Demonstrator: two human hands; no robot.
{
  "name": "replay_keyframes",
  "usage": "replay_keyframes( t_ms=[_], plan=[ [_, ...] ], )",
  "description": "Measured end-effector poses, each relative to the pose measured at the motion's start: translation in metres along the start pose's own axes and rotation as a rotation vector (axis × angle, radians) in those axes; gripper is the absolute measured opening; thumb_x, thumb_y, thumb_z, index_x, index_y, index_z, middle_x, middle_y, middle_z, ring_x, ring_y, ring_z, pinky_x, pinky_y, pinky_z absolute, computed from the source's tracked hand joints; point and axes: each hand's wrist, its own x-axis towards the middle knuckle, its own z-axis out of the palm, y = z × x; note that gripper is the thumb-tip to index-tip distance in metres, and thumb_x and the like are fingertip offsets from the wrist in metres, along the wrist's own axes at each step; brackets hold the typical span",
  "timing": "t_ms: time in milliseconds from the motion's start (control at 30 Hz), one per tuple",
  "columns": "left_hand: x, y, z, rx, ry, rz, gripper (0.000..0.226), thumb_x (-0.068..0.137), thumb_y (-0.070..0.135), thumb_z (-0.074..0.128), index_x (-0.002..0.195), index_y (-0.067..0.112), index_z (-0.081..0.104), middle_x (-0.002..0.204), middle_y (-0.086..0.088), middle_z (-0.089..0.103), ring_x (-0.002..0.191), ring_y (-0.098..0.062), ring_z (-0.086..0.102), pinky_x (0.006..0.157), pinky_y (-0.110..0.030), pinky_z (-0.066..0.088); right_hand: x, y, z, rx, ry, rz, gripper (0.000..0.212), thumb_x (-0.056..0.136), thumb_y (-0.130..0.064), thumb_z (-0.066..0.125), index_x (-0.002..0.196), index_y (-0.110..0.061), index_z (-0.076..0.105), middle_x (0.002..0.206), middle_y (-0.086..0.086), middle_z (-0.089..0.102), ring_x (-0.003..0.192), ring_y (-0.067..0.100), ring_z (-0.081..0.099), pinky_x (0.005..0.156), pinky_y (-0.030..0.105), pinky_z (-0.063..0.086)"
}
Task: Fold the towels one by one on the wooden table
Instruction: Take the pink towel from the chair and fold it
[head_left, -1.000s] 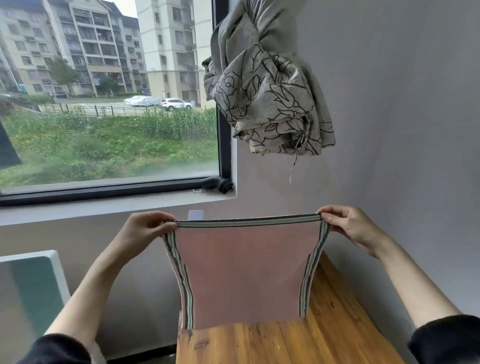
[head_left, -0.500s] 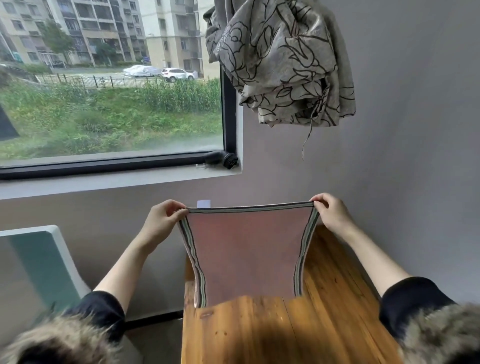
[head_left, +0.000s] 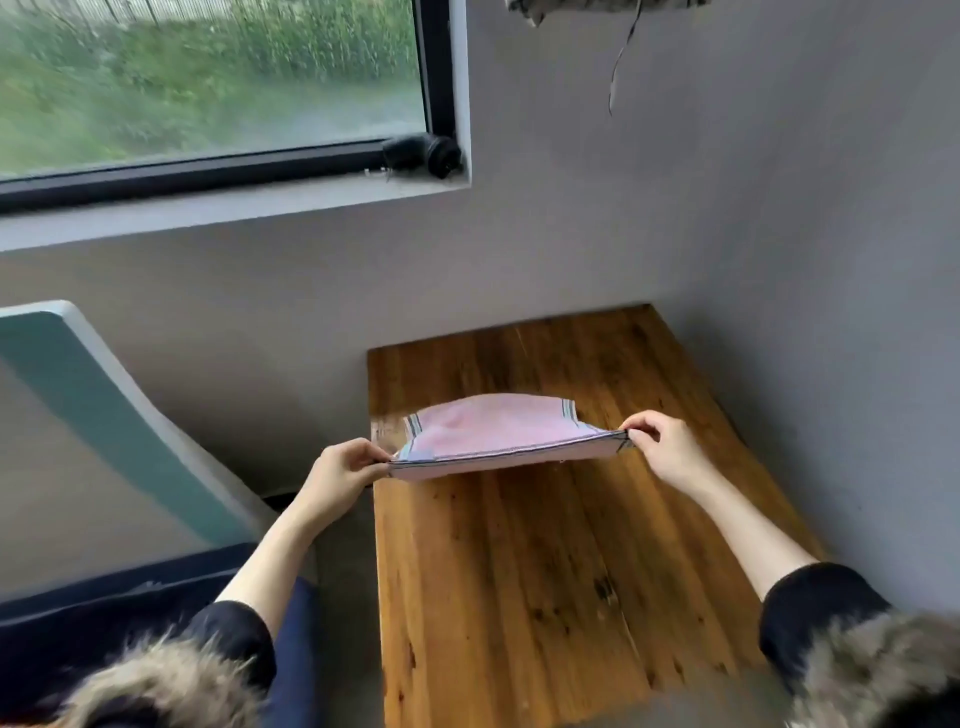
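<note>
Pinching the towel (head_left: 498, 434) at its two near corners, your left hand (head_left: 337, 475) and right hand (head_left: 662, 449) hold it taut, low over the desk (head_left: 519, 571); its far part seems to rest on the wood. Let one pinch slip and that corner drops, skewing the fold. Your left hand hangs past the desk's edge, so cloth there could slide off. Both forearms reach forward, wrists level.

The pink towel (head_left: 496, 434) is no longer hanging upright in the air — it is coming down low over the wooden counter (head_left: 545, 571), its far part draping onto the wood. The left hand (head_left: 337, 475) and right hand (head_left: 662, 449) are lowering with it, each keeping its grip on a near corner.
</note>
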Motion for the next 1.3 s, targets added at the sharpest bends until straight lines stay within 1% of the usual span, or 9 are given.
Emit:
replay_keyframes(
  t_ms=[133,233,367,567,700,833,1067,1200,1300],
  plan=[
    [-0.032,-0.041,0.036,0.002,-0.263,-0.231,0.006,0.082,0.004,0.066,0.077,0.007,0.066,0.080,-0.008,0.067,0.074,-0.017,0.060,0.077,-0.033,0.049,-0.044,0.050,0.026,-0.072,-0.272,0.262,0.017,0.093,-0.009,0.050,0.101,-0.008,0.065,0.098,0.003,0.059,0.094,0.016,0.054,0.080,0.026,0.042],
    [-0.055,-0.061,0.052,0.060,-0.506,-0.387,0.005,0.086,0.012,0.064,0.082,0.008,0.064,0.079,-0.003,0.062,0.071,-0.010,0.054,0.063,-0.018,0.046,-0.069,0.072,0.030,-0.082,-0.518,0.451,0.016,0.093,-0.011,0.051,0.099,-0.008,0.065,0.094,0.005,0.063,0.082,0.015,0.056,0.068,0.022,0.045],
    [-0.072,-0.073,0.064,-0.036,-0.603,-0.498,0.008,0.087,0.015,0.064,0.084,0.009,0.062,0.079,-0.002,0.060,0.071,-0.009,0.055,0.062,-0.015,0.047,-0.083,0.080,0.025,-0.010,-0.688,0.607,0.014,0.089,-0.009,0.053,0.086,-0.009,0.066,0.078,0.007,0.062,0.065,0.013,0.054,0.052,0.019,0.043],
    [-0.057,-0.074,0.075,-0.161,-0.321,-0.403,0.014,0.091,0.019,0.057,0.092,0.006,0.064,0.086,-0.010,0.066,0.078,-0.019,0.063,0.073,-0.036,0.055,-0.060,0.082,0.039,0.001,-0.397,0.402,0.015,0.094,-0.015,0.048,0.087,-0.015,0.061,0.088,0.003,0.062,0.078,0.011,0.057,0.062,0.020,0.046],
    [-0.031,-0.077,0.082,-0.116,-0.140,-0.266,0.009,0.093,0.021,0.054,0.089,0.020,0.063,0.084,-0.001,0.065,0.075,-0.013,0.064,0.057,-0.024,0.054,-0.032,0.085,0.057,0.002,-0.245,0.279,0.012,0.096,-0.017,0.045,0.093,-0.018,0.057,0.085,-0.005,0.058,0.077,0.004,0.054,0.057,0.015,0.040],
    [-0.007,-0.086,0.090,-0.076,-0.010,-0.218,0.008,0.091,0.019,0.056,0.086,0.021,0.062,0.080,-0.002,0.064,0.069,-0.010,0.061,0.051,-0.019,0.051,-0.002,0.091,0.070,0.024,-0.163,0.230,0.013,0.096,-0.015,0.046,0.097,-0.013,0.059,0.090,-0.001,0.058,0.083,0.012,0.054,0.068,0.021,0.044],
    [0.030,-0.107,0.096,-0.012,0.004,-0.230,0.010,0.091,0.022,0.056,0.095,0.015,0.063,0.088,-0.002,0.064,0.078,-0.013,0.062,0.055,-0.025,0.053,0.029,0.104,0.099,-0.004,-0.114,0.208,0.015,0.095,-0.013,0.046,0.100,-0.010,0.060,0.094,-0.001,0.057,0.087,0.012,0.051,0.062,0.007,0.033],
    [0.047,-0.120,0.109,-0.004,0.016,-0.291,0.013,0.091,0.024,0.056,0.096,0.013,0.061,0.092,-0.008,0.063,0.075,-0.014,0.061,0.053,-0.026,0.052,0.044,0.118,0.115,-0.020,-0.111,0.224,0.016,0.096,-0.014,0.045,0.101,-0.010,0.060,0.098,0.004,0.060,0.090,0.015,0.053,0.064,0.014,0.039],
    [0.053,-0.128,0.122,0.097,0.051,-0.363,0.018,0.092,0.030,0.054,0.101,0.015,0.060,0.097,-0.011,0.063,0.078,-0.018,0.059,0.061,-0.031,0.051,0.049,0.127,0.129,-0.032,-0.079,0.272,0.020,0.096,-0.014,0.045,0.107,-0.007,0.060,0.107,0.009,0.061,0.100,0.020,0.055,0.079,0.026,0.045]
  ],
)
